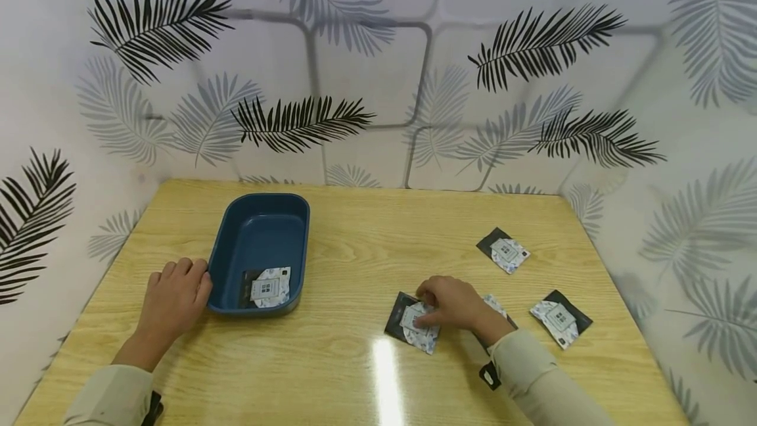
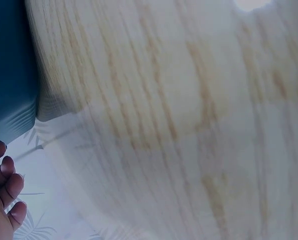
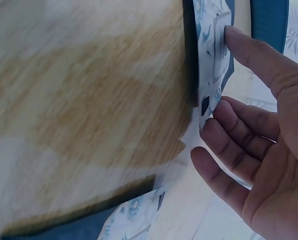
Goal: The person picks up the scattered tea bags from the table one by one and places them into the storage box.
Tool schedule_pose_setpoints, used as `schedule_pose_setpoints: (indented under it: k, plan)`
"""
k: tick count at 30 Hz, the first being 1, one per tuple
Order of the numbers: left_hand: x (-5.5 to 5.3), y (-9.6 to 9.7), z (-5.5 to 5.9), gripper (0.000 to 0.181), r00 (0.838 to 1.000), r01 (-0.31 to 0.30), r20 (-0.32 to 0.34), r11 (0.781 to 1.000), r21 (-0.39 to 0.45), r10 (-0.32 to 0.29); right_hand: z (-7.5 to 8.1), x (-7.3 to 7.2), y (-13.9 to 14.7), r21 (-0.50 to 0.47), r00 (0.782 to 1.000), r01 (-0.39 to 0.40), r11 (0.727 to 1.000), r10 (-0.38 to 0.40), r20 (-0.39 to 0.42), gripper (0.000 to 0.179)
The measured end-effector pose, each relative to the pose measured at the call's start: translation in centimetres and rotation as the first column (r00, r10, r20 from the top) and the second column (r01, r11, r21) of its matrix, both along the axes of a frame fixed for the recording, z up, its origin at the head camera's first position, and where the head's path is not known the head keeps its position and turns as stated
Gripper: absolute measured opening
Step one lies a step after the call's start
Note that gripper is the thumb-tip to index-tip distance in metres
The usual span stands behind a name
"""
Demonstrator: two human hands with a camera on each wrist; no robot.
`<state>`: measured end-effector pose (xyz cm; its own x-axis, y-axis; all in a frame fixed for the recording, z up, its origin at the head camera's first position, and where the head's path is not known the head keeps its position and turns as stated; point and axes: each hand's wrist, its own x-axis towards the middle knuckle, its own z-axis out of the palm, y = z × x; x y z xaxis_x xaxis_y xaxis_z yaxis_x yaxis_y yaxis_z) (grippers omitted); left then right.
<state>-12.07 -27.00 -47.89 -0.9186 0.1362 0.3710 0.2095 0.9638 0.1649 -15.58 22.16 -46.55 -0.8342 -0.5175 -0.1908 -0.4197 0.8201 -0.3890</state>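
a packet (image 1: 411,329) is pinched between thumb and fingers of the right hand (image 1: 453,306), right of the blue bin (image 1: 266,235) and level with its near end; its long axis is slanted, dark end turned toward the bin. the bin's near left corner is touched by the left hand (image 1: 176,296), fingers loosely bent.

The table (image 1: 349,242) leaves room to pass between the blue bin (image 1: 269,238) (its raised walls obstruct) and the pinched packet (image 1: 409,316).
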Motion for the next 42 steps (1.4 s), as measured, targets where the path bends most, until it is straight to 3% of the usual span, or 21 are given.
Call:
schedule_pose_setpoints:
  k: [7, 16, 25, 42]
  plan:
    - [0.1, 0.1, 0.0, 0.015, 1.0, 0.005, -0.023, 1.0, -0.002, -0.005, 0.3, -0.1, -0.1, -0.002, 1.0, 0.003, 1.0, -0.003, 0.008, 0.05]
    - [0.1, 0.0, 0.2, 0.016, 1.0, 0.0, 0.006, 1.0, -0.003, 0.0, 0.3, 0.0, 0.0, -0.008, 1.0, -0.002, 1.0, 0.002, 0.001, 0.038]
    - [0.0, 0.0, 0.2, 0.016, 1.0, 0.004, 0.007, 1.0, -0.002, -0.004, 0.8, -0.2, 0.2, -0.136, 0.998, -0.028, 0.99, 0.036, 0.052, 0.03]
    - [0.0, 0.0, 0.1, 0.016, 1.0, -0.001, 0.021, 1.0, 0.001, 0.001, 1.3, -0.4, 0.6, -0.21, 0.994, -0.07, 0.975, 0.086, 0.066, 0.009]
